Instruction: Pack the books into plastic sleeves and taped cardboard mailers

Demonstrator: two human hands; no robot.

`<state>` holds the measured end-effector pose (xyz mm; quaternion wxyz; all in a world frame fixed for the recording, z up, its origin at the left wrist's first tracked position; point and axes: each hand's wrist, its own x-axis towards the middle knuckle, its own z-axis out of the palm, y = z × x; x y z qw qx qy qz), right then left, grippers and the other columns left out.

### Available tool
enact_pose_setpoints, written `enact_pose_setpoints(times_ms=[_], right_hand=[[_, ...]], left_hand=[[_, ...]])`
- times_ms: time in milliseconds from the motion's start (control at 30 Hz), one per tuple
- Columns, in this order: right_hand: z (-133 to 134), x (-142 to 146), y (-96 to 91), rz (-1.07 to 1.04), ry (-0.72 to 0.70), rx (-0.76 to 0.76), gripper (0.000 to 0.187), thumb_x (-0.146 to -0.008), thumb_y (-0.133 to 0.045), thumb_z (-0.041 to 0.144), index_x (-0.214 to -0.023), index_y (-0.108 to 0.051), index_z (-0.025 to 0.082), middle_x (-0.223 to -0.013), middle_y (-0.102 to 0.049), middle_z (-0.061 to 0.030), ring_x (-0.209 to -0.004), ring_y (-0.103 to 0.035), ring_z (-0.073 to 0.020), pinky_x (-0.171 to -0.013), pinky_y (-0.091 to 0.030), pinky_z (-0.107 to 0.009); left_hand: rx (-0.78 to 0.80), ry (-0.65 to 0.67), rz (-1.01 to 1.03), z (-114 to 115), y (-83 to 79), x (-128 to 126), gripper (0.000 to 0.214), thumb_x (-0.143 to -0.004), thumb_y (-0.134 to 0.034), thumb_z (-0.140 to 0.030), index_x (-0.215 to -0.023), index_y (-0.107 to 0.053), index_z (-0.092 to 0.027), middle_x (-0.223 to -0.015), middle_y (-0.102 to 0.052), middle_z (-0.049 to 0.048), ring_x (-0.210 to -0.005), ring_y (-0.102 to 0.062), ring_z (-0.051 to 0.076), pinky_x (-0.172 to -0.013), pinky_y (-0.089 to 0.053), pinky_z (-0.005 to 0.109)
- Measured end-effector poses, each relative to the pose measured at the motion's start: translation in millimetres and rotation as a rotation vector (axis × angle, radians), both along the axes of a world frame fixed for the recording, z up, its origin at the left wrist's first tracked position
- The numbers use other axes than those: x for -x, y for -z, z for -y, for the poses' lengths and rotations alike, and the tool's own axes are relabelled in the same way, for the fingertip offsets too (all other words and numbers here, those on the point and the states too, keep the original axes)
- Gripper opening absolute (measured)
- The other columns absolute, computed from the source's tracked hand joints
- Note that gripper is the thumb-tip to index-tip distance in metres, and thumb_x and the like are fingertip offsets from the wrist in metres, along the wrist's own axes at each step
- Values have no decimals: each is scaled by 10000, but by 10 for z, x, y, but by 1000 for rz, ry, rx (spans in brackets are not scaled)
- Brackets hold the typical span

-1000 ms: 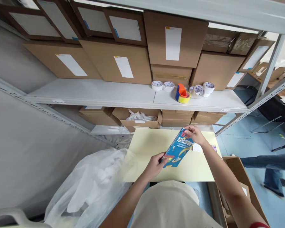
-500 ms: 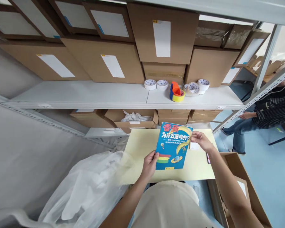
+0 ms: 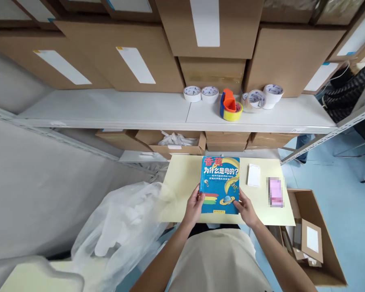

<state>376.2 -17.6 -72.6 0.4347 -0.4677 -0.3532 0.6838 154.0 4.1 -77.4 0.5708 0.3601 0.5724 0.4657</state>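
A blue book (image 3: 214,190) with red and white Chinese lettering, a banana and a ringed planet on its cover is held upright-facing over the pale yellow table (image 3: 182,174). My left hand (image 3: 194,205) grips its left edge, thumb on the cover. At the lower right edge my right hand (image 3: 245,206) also grips it, thumb on the front. The fingers behind the book are hidden. To the right on the table lie a small white card stack (image 3: 254,175) and a pixelated pink item (image 3: 275,192).
Tape rolls (image 3: 209,94) and an orange tape dispenser (image 3: 229,105) stand on the grey shelf (image 3: 124,109) before cardboard boxes (image 3: 146,61). A clear plastic bag (image 3: 118,227) bulges at left. An open carton (image 3: 325,211) with packages sits at right. Part of a person shows beyond.
My right hand has moved from the book's upper right edge down to its lower right edge. The book has straightened from a tilt. The view has shifted, showing the white stack and pink item.
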Motion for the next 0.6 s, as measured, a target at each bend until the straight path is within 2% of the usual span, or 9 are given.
enact_pose_setpoints(times_ms=[167,400,600], right_hand=[[-98,158,174,-26,-12,92,835,-739,-721,548,-1471,-359,376,-1257,-658,-46,-1039,-663,-302,-753,-605,-446],[-316,681,509,10,-60,253,868,-689,-753,565,-1452,-392,359,-1244,-662,-55,-1013,-672,-311,-731,-610,-459],[-506,1256,902,71,-70,309,866,-674,-751,566,-1439,-406,352,-1174,-682,-32,-1003,-666,-287,-755,-610,-461]], left_hand=[[19,-31,-245,74,342,201,602,-763,-663,-521,-1302,-585,-264,-1143,-584,70,-1048,-597,220,-862,-498,308],[191,-131,-177,15,857,650,619,-712,-729,-489,-1253,-613,-210,-1244,-596,114,-1126,-578,253,-913,-474,328],[254,-129,-225,-157,1212,1134,561,-689,-754,-423,-1189,-643,-195,-1128,-666,100,-1070,-610,265,-890,-480,344]])
